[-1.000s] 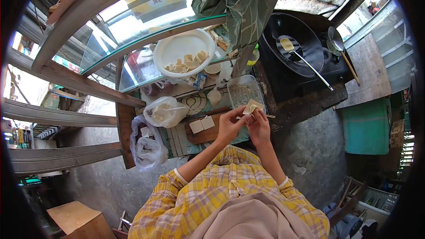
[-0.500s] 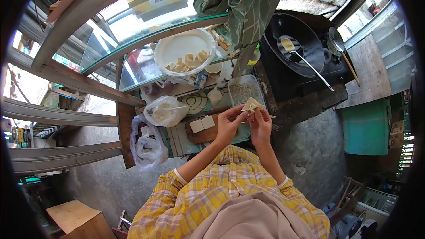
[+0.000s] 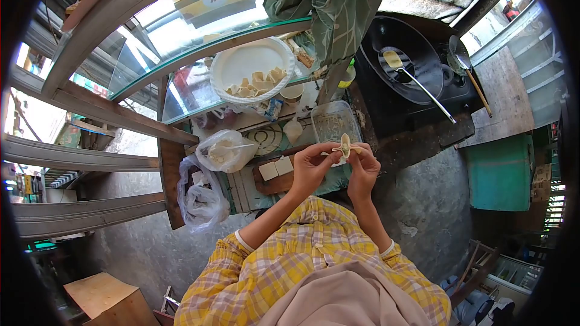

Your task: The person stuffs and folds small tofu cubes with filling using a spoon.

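My left hand (image 3: 313, 165) and my right hand (image 3: 362, 172) are raised close together, fingertips pinching a pale wonton wrapper (image 3: 345, 145) from both sides. The wrapper is folded, with a point standing up between the fingers; any filling in it cannot be made out. Left of my left hand, flat square wrappers (image 3: 276, 169) lie on a wooden board (image 3: 284, 184). Just beyond my hands sits a clear plastic container (image 3: 334, 121). Several folded wontons (image 3: 260, 84) rest on a white oval plate (image 3: 238, 63) farther back.
A plastic bag with white contents (image 3: 225, 151) and another plastic bag (image 3: 204, 202) stand at the table's left. On the right, a black wok (image 3: 417, 42) holds a slotted turner (image 3: 426, 92). Glass edging (image 3: 217, 45) runs above the plate.
The wrapper has gone from a broad, flat-topped shape to a narrower fold with an upright point. My right hand has turned and shifted slightly right; my left hand has moved only a little.
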